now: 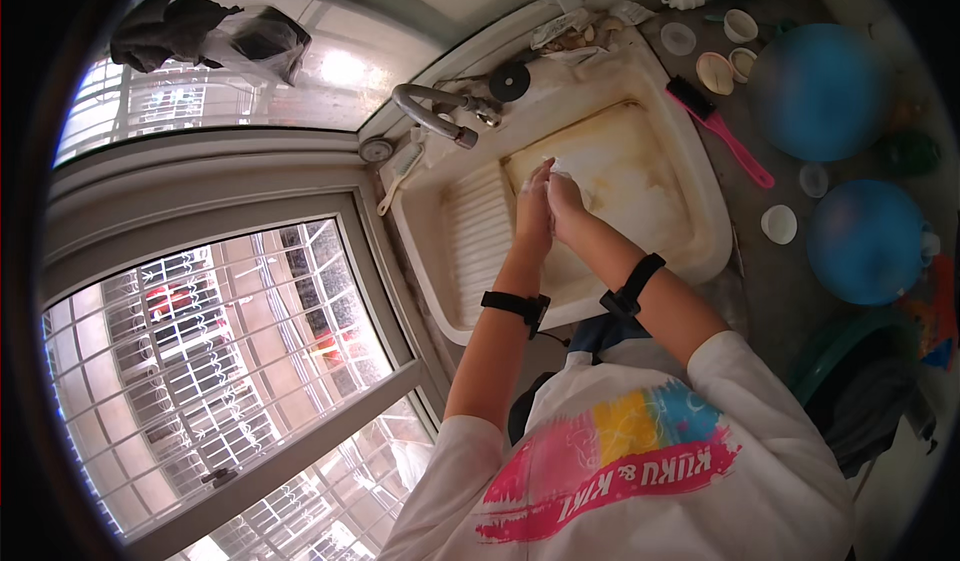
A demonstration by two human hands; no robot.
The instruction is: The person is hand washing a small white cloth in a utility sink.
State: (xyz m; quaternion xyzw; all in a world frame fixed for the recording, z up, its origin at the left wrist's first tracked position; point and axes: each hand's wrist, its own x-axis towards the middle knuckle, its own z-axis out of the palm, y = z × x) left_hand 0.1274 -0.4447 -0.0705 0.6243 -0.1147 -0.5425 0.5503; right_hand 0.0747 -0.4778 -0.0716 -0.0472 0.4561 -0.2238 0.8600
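My left hand (532, 202) and my right hand (565, 199) are pressed together, palm to palm, above a white ceramic sink (709, 242). White lather (556, 165) shows on the fingers. Whether anything lies between the palms is hidden. Below the hands, the basin floor is stained yellow-brown, and a ribbed washboard slope (474, 242) forms the sink's left part. A curved metal faucet (431, 114) stands at the back left, its spout apart from my hands. No water stream is visible from it. Each forearm wears a black strap.
A pink-handled brush (720, 131) lies right of the sink, near small cups (740, 26) and two blue round objects (866, 242). A pale brush (401, 177) rests at the left rim. A black disc (509, 81) sits behind the faucet. A barred window (225, 381) flanks the left.
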